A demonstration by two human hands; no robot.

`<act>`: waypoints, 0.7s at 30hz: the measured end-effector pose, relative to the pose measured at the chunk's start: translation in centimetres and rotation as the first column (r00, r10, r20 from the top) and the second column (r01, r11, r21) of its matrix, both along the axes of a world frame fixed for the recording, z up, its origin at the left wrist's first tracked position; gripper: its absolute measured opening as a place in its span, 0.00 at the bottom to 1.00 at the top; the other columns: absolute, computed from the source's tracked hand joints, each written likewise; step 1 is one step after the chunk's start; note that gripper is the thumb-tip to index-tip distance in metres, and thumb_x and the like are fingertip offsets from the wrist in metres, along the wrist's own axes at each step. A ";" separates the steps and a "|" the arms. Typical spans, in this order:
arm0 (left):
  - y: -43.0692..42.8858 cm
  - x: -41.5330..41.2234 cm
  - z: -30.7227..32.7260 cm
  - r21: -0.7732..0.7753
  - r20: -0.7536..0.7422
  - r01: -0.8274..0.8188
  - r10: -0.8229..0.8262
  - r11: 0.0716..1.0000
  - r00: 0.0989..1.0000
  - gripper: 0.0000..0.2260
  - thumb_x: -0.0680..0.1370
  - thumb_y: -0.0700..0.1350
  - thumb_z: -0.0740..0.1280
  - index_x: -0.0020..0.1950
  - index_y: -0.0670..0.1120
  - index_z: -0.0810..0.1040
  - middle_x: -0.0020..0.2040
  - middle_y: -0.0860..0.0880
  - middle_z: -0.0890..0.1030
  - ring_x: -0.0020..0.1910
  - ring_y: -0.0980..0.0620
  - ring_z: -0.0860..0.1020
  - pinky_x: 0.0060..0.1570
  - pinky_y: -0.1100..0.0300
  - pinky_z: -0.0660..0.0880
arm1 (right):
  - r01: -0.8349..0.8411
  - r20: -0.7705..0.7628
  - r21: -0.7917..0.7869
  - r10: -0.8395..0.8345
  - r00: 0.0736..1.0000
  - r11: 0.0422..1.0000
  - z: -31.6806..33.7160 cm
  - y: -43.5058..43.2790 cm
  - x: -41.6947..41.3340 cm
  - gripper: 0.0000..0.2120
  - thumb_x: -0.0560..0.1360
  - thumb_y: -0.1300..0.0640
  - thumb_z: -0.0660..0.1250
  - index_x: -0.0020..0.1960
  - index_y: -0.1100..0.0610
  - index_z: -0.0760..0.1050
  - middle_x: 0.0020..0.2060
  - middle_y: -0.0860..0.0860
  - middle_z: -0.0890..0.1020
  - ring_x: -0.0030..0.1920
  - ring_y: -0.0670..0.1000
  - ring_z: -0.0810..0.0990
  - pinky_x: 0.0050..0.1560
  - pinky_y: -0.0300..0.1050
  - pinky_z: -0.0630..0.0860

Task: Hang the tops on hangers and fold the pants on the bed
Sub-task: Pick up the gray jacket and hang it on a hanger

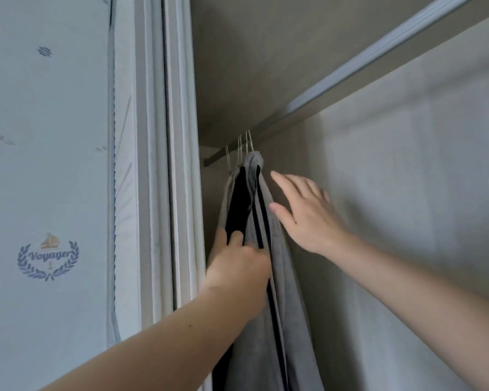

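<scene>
Vertically hanging grey top [291, 320], hook end up, left hand [237, 266] grip clamped on it, right hand [305, 218] splayed apart beside

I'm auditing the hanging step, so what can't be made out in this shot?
Head view:
- Hanger shoulders: covered by grey top and black garment; only hooks show.
- Left hand fingertips: buried between those garments, grip unclear.
- Garment hems: cut off by bottom edge.
</scene>
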State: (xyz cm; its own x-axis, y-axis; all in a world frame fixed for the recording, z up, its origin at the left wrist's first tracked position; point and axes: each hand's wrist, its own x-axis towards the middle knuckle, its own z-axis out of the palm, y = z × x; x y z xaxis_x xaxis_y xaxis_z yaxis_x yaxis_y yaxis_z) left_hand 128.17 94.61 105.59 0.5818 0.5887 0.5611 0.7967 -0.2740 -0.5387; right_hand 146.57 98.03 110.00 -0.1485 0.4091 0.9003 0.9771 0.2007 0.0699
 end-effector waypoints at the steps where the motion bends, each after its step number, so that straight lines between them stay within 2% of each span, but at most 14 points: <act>1: -1.1 -0.7 -0.3 0.045 -0.017 0.054 -0.053 0.998 0.998 0.15 0.78 0.45 0.63 0.64 0.44 0.75 0.62 0.44 0.78 0.68 0.40 0.66 0.74 0.37 0.48 | 0.007 0.021 0.070 -0.009 1.000 0.998 0.0 -1.2 -0.7 0.31 0.81 0.37 0.45 0.81 0.47 0.53 0.76 0.48 0.64 0.76 0.53 0.60 0.71 0.59 0.63; 3: -3.6 -2.4 -0.9 0.144 -0.073 0.188 -0.179 0.972 0.981 0.15 0.77 0.47 0.63 0.62 0.44 0.78 0.62 0.43 0.79 0.72 0.38 0.66 0.76 0.34 0.43 | -0.006 0.048 0.170 -0.002 0.999 0.985 0.0 -3.3 -2.6 0.30 0.81 0.39 0.47 0.80 0.49 0.55 0.76 0.50 0.65 0.77 0.55 0.59 0.72 0.61 0.62; 6: -6.9 -6.9 -1.5 0.228 -0.083 0.252 -0.239 0.940 0.967 0.14 0.75 0.50 0.66 0.58 0.47 0.83 0.64 0.44 0.81 0.73 0.39 0.69 0.75 0.35 0.49 | -0.059 0.047 0.251 0.049 0.998 0.966 0.3 -6.4 -6.5 0.29 0.82 0.41 0.49 0.80 0.50 0.57 0.77 0.51 0.65 0.78 0.55 0.59 0.73 0.64 0.59; 11: -12.3 -18.8 -1.2 0.288 -0.038 0.099 -0.092 0.952 0.995 0.21 0.80 0.57 0.63 0.70 0.50 0.76 0.76 0.44 0.70 0.79 0.39 0.61 0.76 0.35 0.52 | -0.166 0.077 0.258 0.151 0.986 0.952 1.2 -11.6 -15.5 0.28 0.82 0.42 0.49 0.80 0.50 0.55 0.78 0.52 0.62 0.79 0.56 0.56 0.76 0.67 0.51; 16: -20.9 -32.3 -1.0 0.282 0.056 -0.110 0.098 0.953 0.994 0.27 0.79 0.59 0.52 0.75 0.52 0.71 0.77 0.46 0.68 0.79 0.40 0.61 0.74 0.35 0.56 | -0.302 0.135 0.204 0.279 0.951 0.931 0.9 -17.6 -27.8 0.29 0.83 0.41 0.49 0.80 0.50 0.56 0.79 0.52 0.61 0.80 0.57 0.55 0.76 0.68 0.50; 21: -31.4 -45.6 -2.4 0.247 0.097 -0.314 0.299 0.917 0.949 0.28 0.79 0.59 0.52 0.77 0.51 0.69 0.78 0.46 0.66 0.79 0.40 0.59 0.73 0.36 0.54 | -0.515 0.169 0.200 0.489 0.856 0.833 -0.5 -24.5 -42.4 0.28 0.82 0.43 0.50 0.79 0.53 0.61 0.77 0.53 0.64 0.78 0.58 0.59 0.74 0.66 0.52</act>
